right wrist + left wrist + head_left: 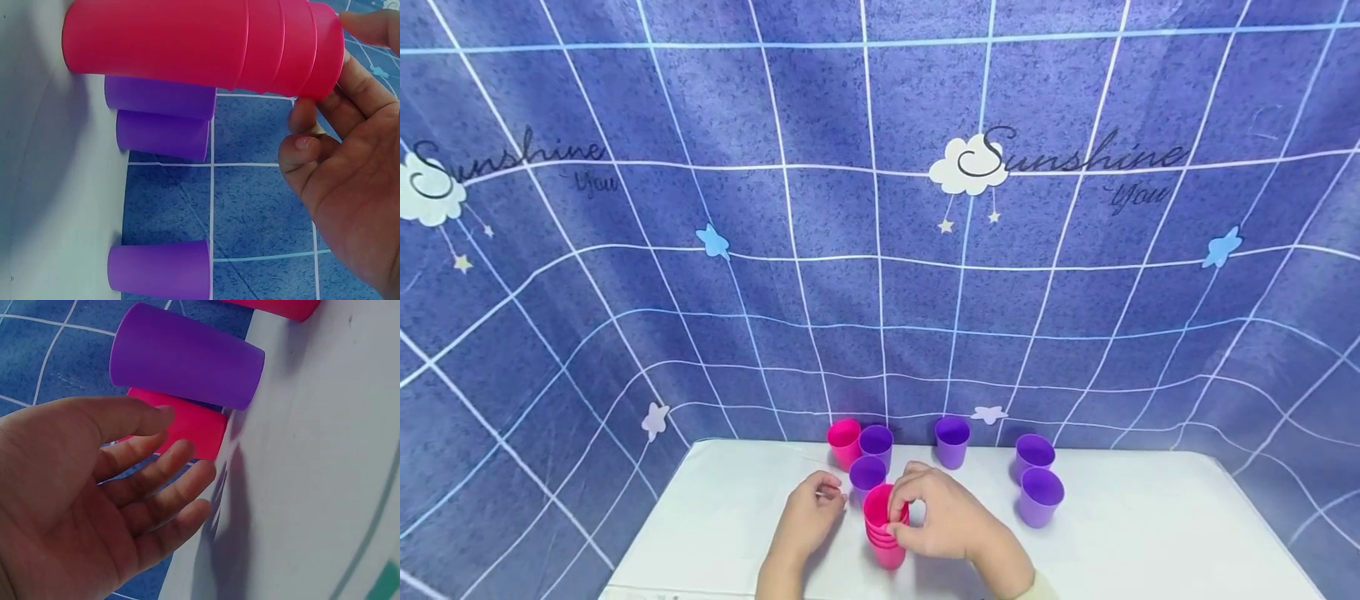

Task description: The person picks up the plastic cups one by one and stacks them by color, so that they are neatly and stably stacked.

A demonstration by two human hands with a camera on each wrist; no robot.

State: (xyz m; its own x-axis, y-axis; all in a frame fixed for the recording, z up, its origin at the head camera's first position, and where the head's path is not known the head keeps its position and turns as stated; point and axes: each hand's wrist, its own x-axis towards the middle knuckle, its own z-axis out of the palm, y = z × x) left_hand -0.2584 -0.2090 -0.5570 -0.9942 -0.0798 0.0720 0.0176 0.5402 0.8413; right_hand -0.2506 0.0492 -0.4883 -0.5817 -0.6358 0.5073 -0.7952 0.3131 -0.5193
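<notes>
Blue gridded cloth (917, 292) hanging behind white table (1135, 525); printed clouds (962, 171), blue stars (713, 242), "Sunshine You" lettering (1084, 158).

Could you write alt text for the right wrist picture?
A right hand grips the top of a stack of nested pink cups. Beyond it, three purple cups stand on a white table before a blue gridded cloth.

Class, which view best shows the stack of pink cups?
The right wrist view: the pink stack appears close and side-on, its rims distinct. The head view shows it smaller, from above, partly covered by the right hand; the left wrist view, only a pink sliver, probably its base.
</notes>
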